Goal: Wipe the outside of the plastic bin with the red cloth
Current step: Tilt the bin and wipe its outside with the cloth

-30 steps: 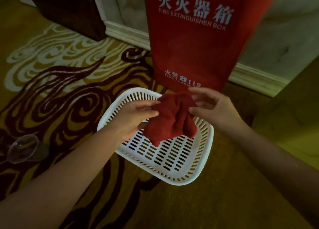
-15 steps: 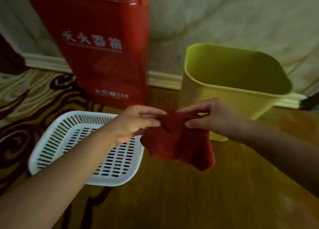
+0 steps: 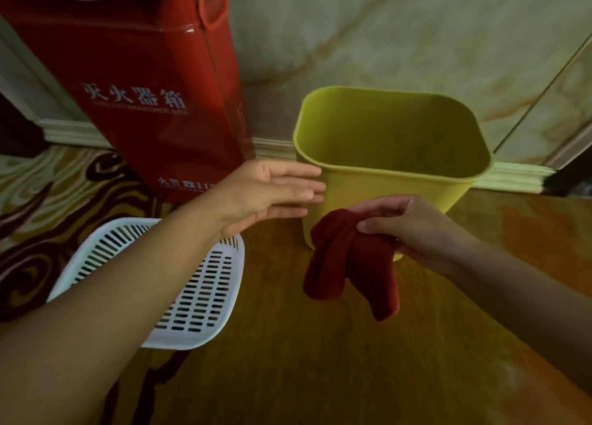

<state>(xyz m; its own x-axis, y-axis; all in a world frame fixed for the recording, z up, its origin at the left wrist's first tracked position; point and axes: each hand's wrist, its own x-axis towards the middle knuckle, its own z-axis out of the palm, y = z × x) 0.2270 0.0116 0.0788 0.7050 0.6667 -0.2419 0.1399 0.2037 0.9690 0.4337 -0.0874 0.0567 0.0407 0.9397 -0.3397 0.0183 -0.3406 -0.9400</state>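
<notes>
Plastic bin point(image 3: 368, 197), yellow-green and upright with its mouth open to us, stands on the floor at about one o'clock from the centre of our view, close to the pale wall's skirting. Starting at the left, patterned carpet point(image 3: 48, 181) fills the nine o'clock side, and a tall red fire extinguisher box point(image 3: 153, 72) rises at eleven o'clock, just beside the bin. Below it, at seven o'clock, a white slotted basket point(image 3: 205, 296) lies on the floor, partly hidden by our left forearm. That forearm runs up from the lower left corner, and our left hand point(image 3: 269, 194) is stretched flat, palm turned toward the bin, fingers straight and close together, holding nothing; the fingertips point(image 3: 315, 187) lie over the bin's left wall near its rim, though we cannot tell if they touch it. Moving right, the red cloth point(image 3: 352, 264) hangs bunched in two drooping folds in front of the bin's lower near corner. Our right hand point(image 3: 407, 226) comes in from four o'clock, fingers curled and pinching the cloth's top edge against the thumb, right in front of the bin's near wall. Brown floor point(image 3: 320, 376) spreads below at six o'clock.
</notes>
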